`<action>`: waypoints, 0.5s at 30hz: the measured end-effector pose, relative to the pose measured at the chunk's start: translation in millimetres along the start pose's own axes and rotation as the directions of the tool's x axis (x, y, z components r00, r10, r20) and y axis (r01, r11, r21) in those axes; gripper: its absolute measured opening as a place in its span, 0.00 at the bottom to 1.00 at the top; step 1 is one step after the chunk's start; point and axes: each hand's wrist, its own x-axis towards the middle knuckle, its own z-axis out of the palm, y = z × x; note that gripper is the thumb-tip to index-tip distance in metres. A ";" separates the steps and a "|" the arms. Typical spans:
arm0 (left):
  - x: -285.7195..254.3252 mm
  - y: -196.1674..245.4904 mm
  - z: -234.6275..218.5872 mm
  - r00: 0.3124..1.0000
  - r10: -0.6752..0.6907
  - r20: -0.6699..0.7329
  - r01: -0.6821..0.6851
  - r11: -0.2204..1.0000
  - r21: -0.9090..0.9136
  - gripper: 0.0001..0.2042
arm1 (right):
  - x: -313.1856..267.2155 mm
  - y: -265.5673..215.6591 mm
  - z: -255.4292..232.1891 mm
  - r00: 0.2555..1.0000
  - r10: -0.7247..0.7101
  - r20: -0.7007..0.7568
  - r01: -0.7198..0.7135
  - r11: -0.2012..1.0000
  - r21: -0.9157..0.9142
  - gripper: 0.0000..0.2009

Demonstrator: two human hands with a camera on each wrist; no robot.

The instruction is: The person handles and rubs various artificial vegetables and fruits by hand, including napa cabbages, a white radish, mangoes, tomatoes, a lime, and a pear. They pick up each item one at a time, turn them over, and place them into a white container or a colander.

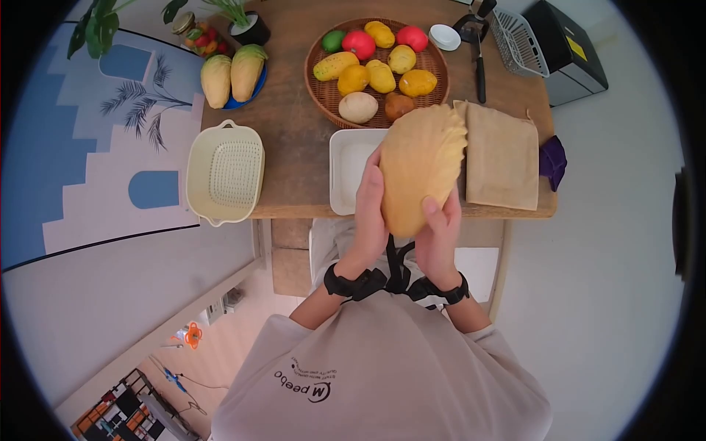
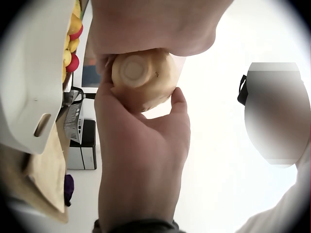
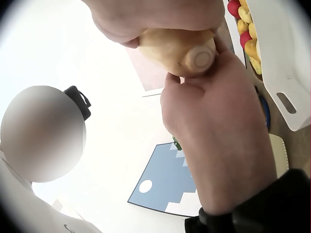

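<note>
Both hands hold a pale yellow napa cabbage (image 1: 418,158) up in front of the body, its ruffled leaf edge toward the upper right. My left hand (image 1: 370,206) cups its left side, and my right hand (image 1: 439,231) grips the lower right with the thumb across the leaves. From below, the left wrist view shows the round stem end (image 2: 134,71) between both palms. In the head view the cabbage overlaps a white rectangular basin (image 1: 346,173) at the table's front edge.
A wicker basket (image 1: 315,99) of fruits and vegetables stands behind. To the left are a cream colander (image 1: 195,176) and two more cabbages on a blue plate (image 1: 259,90). On the right lie a folded beige cloth (image 1: 504,165), a knife (image 1: 480,77) and purple cloth (image 1: 553,163).
</note>
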 end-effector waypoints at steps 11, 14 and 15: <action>-14.2 -4.8 -7.6 0.988 -0.154 -0.001 0.153 0.983 -0.098 0.34 | 2.8 7.1 -5.9 0.721 -0.377 0.581 0.658 0.109 -0.745 0.30; -2.6 -7.2 -10.1 0.930 -0.363 -0.052 0.327 0.885 -0.331 0.33 | 18.0 4.3 -18.5 0.724 -0.333 0.604 0.686 0.261 -0.679 0.26; -1.4 -5.3 -9.4 0.917 -0.393 -0.067 0.347 0.871 -0.349 0.33 | 23.6 2.0 -18.2 0.748 -0.366 0.554 0.661 0.339 -0.670 0.25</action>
